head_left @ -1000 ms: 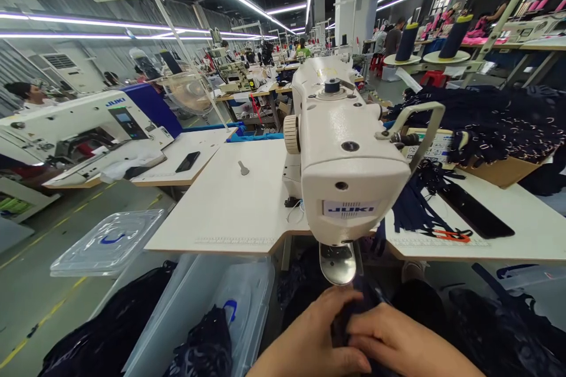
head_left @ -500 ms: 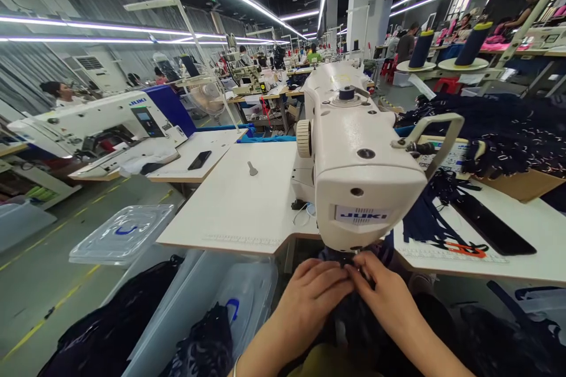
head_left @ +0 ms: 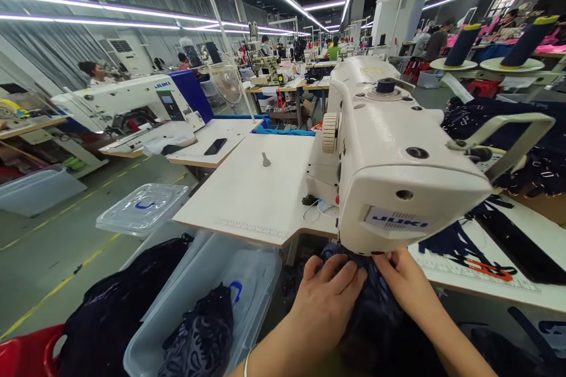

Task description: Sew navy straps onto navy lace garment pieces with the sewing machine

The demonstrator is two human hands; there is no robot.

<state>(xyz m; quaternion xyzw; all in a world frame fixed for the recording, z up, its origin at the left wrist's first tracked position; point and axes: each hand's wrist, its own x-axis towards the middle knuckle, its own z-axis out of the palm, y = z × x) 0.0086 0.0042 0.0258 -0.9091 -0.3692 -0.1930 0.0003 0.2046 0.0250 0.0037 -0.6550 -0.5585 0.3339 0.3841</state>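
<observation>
A white JUKI sewing machine [head_left: 415, 200] stands right in front of me, its head above both hands. Dark navy patterned fabric [head_left: 375, 306] hangs from under the needle area down toward my lap. My left hand [head_left: 325, 300] lies on the fabric left of the machine head, with fingers curled and gripping it. On the other side, my right hand [head_left: 404, 285] pinches the fabric close beneath the head, its fingertips partly hidden by the machine. The needle and presser foot cannot be seen.
Left of the machine, a small grey metal piece [head_left: 266, 159] lies on the white table [head_left: 239, 194]. Orange-handled snips [head_left: 490, 270] and a black phone-like slab [head_left: 522, 247] lie at right. Below left stands a clear plastic bin [head_left: 260, 300] with navy garments [head_left: 201, 330].
My view has turned left and moved closer, so the machine looks larger and farther right. My hands have come apart slightly, and more navy fabric shows between them.
</observation>
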